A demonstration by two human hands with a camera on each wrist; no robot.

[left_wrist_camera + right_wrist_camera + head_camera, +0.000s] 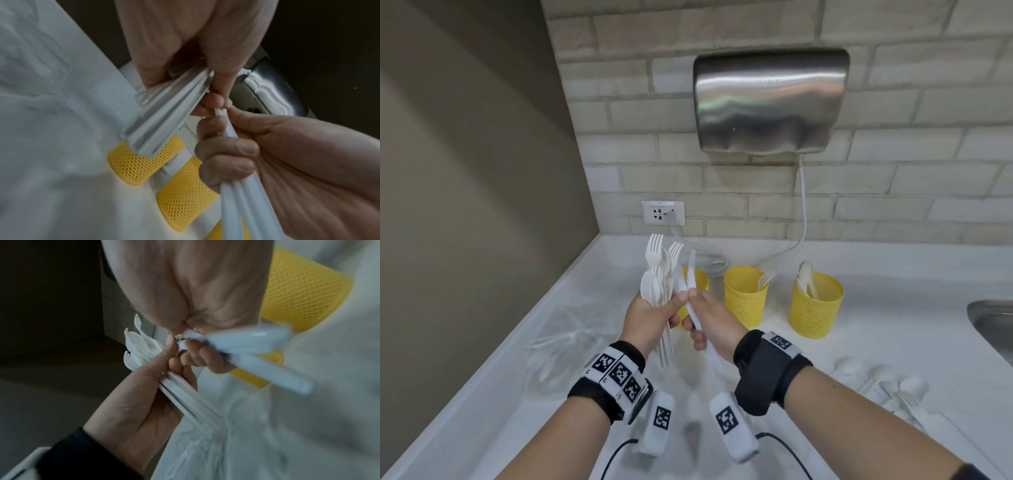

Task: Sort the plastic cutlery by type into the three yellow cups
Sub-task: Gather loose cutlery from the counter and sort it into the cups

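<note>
My left hand (654, 320) grips a fanned bundle of white forks and spoons (658, 270) by the handles, heads up, above the counter. Right beside it, my right hand (707, 313) pinches white plastic knives (691, 270), blades up; their handles (242, 201) slant down past my palm. Both hands touch at the fingertips. Three yellow mesh cups stand behind: the left cup (698, 282) is mostly hidden by the hands, the middle cup (745, 298) holds a fork, the right cup (816, 308) holds spoons. In the right wrist view the fork bundle (185, 395) lies in my left palm.
Loose white spoons (883, 380) lie on the white counter (808, 370) at the right. A crumpled clear plastic bag (565, 342) sits at the left. A steel sink (993, 322) is at the right edge. A hand dryer (770, 99) hangs on the brick wall, its cord running to an outlet (662, 212).
</note>
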